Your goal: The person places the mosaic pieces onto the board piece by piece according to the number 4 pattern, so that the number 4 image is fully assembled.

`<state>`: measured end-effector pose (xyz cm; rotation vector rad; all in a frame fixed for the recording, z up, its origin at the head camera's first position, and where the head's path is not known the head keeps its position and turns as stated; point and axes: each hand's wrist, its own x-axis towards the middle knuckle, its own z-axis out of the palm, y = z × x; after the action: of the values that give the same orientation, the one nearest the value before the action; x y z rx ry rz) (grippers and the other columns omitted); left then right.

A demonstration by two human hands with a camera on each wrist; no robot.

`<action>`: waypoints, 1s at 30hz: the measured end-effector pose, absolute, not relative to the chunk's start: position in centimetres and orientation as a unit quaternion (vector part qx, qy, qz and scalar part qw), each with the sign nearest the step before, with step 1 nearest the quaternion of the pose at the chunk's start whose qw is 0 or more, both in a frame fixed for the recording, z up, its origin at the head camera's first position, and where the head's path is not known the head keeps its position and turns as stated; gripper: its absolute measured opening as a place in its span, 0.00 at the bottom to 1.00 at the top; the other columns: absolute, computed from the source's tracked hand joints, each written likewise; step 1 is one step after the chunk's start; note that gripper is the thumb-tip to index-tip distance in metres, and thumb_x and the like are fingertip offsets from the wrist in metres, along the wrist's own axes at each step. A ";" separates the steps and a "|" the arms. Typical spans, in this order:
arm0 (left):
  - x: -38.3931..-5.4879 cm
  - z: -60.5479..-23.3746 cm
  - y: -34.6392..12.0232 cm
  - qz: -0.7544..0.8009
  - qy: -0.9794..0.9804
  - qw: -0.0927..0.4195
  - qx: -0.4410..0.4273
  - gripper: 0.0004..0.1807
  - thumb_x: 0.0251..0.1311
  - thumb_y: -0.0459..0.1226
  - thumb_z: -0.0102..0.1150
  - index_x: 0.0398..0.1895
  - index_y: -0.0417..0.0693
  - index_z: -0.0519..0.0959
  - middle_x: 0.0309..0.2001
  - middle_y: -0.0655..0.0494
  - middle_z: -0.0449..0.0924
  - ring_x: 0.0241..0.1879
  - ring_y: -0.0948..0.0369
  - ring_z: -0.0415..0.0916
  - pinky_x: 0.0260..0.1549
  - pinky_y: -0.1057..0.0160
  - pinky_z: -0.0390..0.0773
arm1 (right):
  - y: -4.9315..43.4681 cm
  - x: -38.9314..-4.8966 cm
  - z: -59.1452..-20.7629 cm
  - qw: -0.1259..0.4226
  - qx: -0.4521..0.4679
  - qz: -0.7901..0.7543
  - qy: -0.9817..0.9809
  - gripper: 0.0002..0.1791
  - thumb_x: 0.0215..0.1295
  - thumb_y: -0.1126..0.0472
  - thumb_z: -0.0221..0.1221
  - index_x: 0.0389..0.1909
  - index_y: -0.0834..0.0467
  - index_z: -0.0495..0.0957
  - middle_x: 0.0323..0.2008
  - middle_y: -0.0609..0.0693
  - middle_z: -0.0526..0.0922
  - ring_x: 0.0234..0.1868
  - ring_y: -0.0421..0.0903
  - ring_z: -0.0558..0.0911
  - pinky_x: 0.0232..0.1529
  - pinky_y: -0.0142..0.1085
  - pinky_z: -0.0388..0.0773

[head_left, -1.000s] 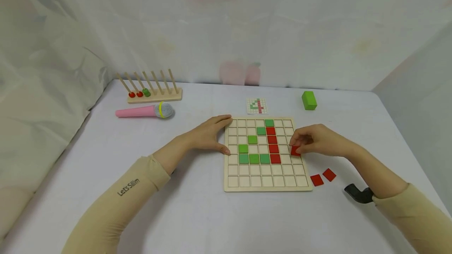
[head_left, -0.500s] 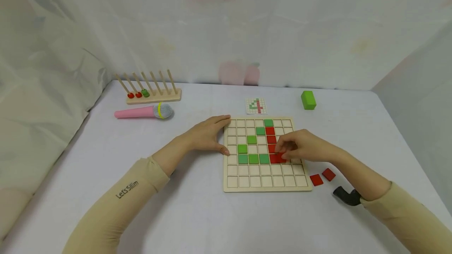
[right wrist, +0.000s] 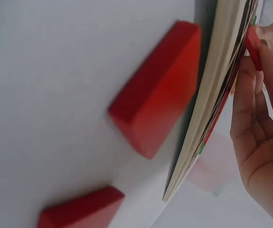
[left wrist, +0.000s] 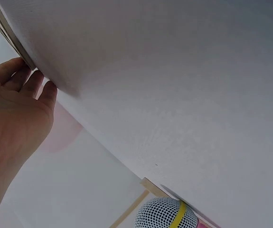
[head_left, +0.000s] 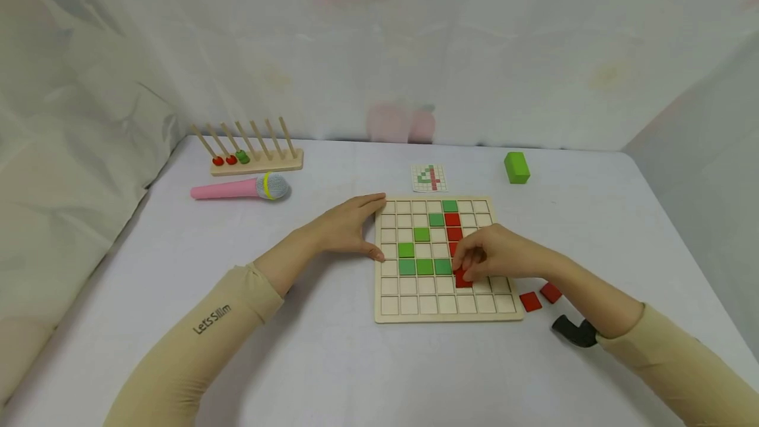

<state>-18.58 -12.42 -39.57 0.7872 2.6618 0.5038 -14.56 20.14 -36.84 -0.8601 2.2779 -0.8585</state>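
Observation:
A wooden grid board [head_left: 415,305] lies on the white table with green and red square tiles in its cells. My right hand [head_left: 504,252] pinches a red tile [head_left: 463,280] between thumb and fingers, low over the cell below the red column; the right wrist view shows this held tile [right wrist: 253,46] tilted at the board. Part of the red column is hidden behind the fingers. My left hand [head_left: 344,226] rests against the board's left edge, thumb and fingers spread. In the left wrist view its fingertips [left wrist: 49,90] are at the board's edge.
Two loose red tiles [head_left: 530,302] lie right of the board, near a black curved object [head_left: 572,331] by the right sleeve. Behind the board are a small pattern card [head_left: 429,178] and a green block [head_left: 517,168]. A pink microphone [head_left: 225,190] and a wooden peg stand [head_left: 257,164] sit back left.
My right hand has carried the red tile leftward from the board's right edge to just below the red column. My left hand has stayed at the board's left edge.

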 end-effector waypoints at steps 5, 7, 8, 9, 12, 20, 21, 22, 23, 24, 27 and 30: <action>-18.5 -39.5 -12.4 0.178 0.932 0.163 0.272 0.66 0.39 0.67 0.72 0.79 0.48 0.52 0.81 0.57 0.47 0.80 0.52 0.48 0.78 0.50 0.54 | 19.9 -14.4 -37.0 0.278 -0.323 -0.312 0.849 0.06 0.57 0.63 0.69 0.35 0.50 0.84 0.28 0.42 0.83 0.30 0.38 0.79 0.34 0.27 0.80; -18.5 -39.4 -12.4 0.177 0.932 0.163 0.272 0.66 0.39 0.67 0.72 0.79 0.48 0.52 0.81 0.57 0.47 0.80 0.52 0.48 0.78 0.51 0.53 | 19.9 -14.4 -37.0 0.278 -0.323 -0.309 0.850 0.06 0.57 0.62 0.69 0.34 0.49 0.84 0.28 0.42 0.83 0.30 0.37 0.79 0.34 0.27 0.80; -18.5 -39.4 -12.4 0.177 0.932 0.164 0.272 0.66 0.40 0.66 0.72 0.79 0.48 0.52 0.81 0.57 0.47 0.80 0.52 0.48 0.78 0.51 0.53 | 19.9 -14.4 -37.1 0.278 -0.322 -0.309 0.851 0.06 0.57 0.63 0.70 0.34 0.49 0.84 0.28 0.42 0.84 0.30 0.37 0.79 0.33 0.27 0.80; -18.5 -39.3 -12.4 0.177 0.932 0.164 0.272 0.66 0.40 0.66 0.72 0.79 0.48 0.52 0.81 0.57 0.47 0.80 0.52 0.48 0.78 0.51 0.53 | 19.9 -14.4 -37.1 0.278 -0.321 -0.310 0.850 0.06 0.57 0.63 0.70 0.34 0.49 0.85 0.28 0.42 0.84 0.30 0.37 0.79 0.33 0.27 0.80; -18.5 -39.3 -12.4 0.176 0.931 0.164 0.273 0.66 0.40 0.66 0.72 0.79 0.47 0.52 0.81 0.57 0.47 0.80 0.52 0.48 0.78 0.51 0.53 | 19.9 -14.3 -37.1 0.281 -0.319 -0.314 0.849 0.06 0.57 0.63 0.70 0.33 0.49 0.85 0.28 0.42 0.84 0.30 0.37 0.79 0.33 0.28 0.81; -18.5 -39.5 -12.4 0.178 0.931 0.161 0.274 0.66 0.40 0.66 0.73 0.78 0.47 0.52 0.80 0.57 0.48 0.80 0.53 0.48 0.78 0.51 0.53 | 19.9 -13.9 -36.9 0.278 -0.318 -0.316 0.849 0.07 0.56 0.64 0.70 0.33 0.50 0.85 0.29 0.42 0.85 0.30 0.37 0.79 0.34 0.27 0.81; -18.5 -39.5 -12.4 0.178 0.931 0.161 0.275 0.66 0.39 0.66 0.73 0.78 0.47 0.52 0.80 0.57 0.48 0.80 0.53 0.48 0.78 0.51 0.53 | 19.9 -13.9 -36.9 0.277 -0.319 -0.316 0.850 0.07 0.56 0.64 0.70 0.33 0.49 0.85 0.29 0.42 0.85 0.30 0.37 0.79 0.34 0.27 0.81; -18.5 -39.5 -12.4 0.179 0.931 0.160 0.275 0.66 0.39 0.66 0.73 0.78 0.47 0.52 0.80 0.57 0.48 0.80 0.53 0.48 0.78 0.51 0.53 | 19.9 -13.9 -36.9 0.276 -0.319 -0.315 0.850 0.07 0.56 0.64 0.70 0.33 0.49 0.85 0.29 0.42 0.85 0.30 0.37 0.79 0.34 0.27 0.81; -18.5 -39.5 -12.4 0.179 0.931 0.160 0.275 0.66 0.39 0.66 0.73 0.78 0.47 0.52 0.80 0.56 0.48 0.80 0.53 0.48 0.78 0.51 0.53 | 19.9 -13.9 -36.9 0.275 -0.320 -0.314 0.851 0.07 0.56 0.64 0.70 0.33 0.49 0.85 0.29 0.41 0.85 0.30 0.37 0.79 0.34 0.27 0.81; -18.5 -39.5 -12.4 0.179 0.931 0.160 0.276 0.66 0.39 0.66 0.72 0.78 0.47 0.52 0.80 0.56 0.48 0.80 0.52 0.48 0.78 0.51 0.53 | 19.9 -13.9 -36.9 0.274 -0.320 -0.313 0.851 0.07 0.56 0.64 0.70 0.33 0.49 0.85 0.29 0.41 0.85 0.30 0.36 0.79 0.34 0.27 0.80; -18.5 -39.6 -12.4 0.179 0.930 0.160 0.277 0.66 0.39 0.66 0.72 0.78 0.47 0.52 0.81 0.56 0.48 0.80 0.52 0.48 0.78 0.51 0.54 | 19.9 -14.0 -37.0 0.270 -0.324 -0.311 0.852 0.07 0.56 0.64 0.70 0.33 0.49 0.85 0.29 0.41 0.85 0.30 0.36 0.79 0.34 0.27 0.80; -18.6 -39.6 -12.4 0.178 0.931 0.162 0.276 0.66 0.39 0.67 0.72 0.78 0.47 0.52 0.81 0.56 0.47 0.80 0.52 0.48 0.78 0.51 0.54 | 19.9 -14.0 -37.1 0.267 -0.326 -0.309 0.853 0.07 0.56 0.64 0.70 0.33 0.49 0.85 0.29 0.41 0.85 0.30 0.36 0.79 0.34 0.27 0.80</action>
<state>-18.56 -12.44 -39.58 0.7877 2.6565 0.5068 -14.00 19.89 -37.12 -0.8792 2.3005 -0.8336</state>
